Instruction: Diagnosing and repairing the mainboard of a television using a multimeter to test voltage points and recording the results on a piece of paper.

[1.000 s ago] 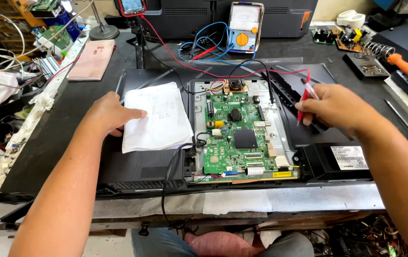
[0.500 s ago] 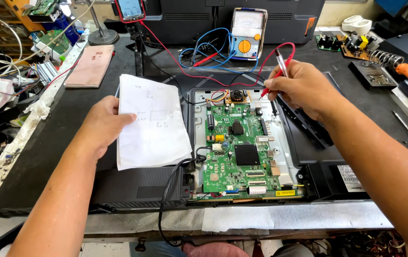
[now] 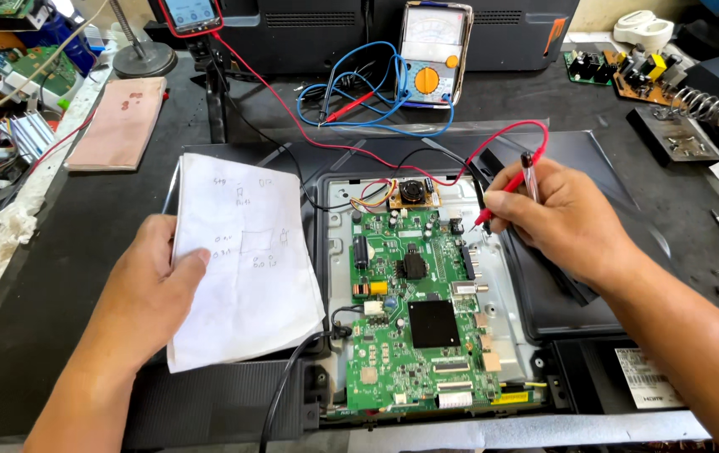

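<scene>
White paper sheet (image 3: 246, 268): lay flat at the open chassis's left edge, pinned by the left hand (image 3: 154, 281), fingers spread, gripping nothing.
Green circuit board (image 3: 422, 310): long axis ran near edge to far edge, between both hands.
Red probe (image 3: 502, 191): pinched in the closed right hand (image 3: 561, 220), tip slanting down-left just off the board's far right corner; this hand was nearer.
Open room: bare metal plate right of the board.
</scene>
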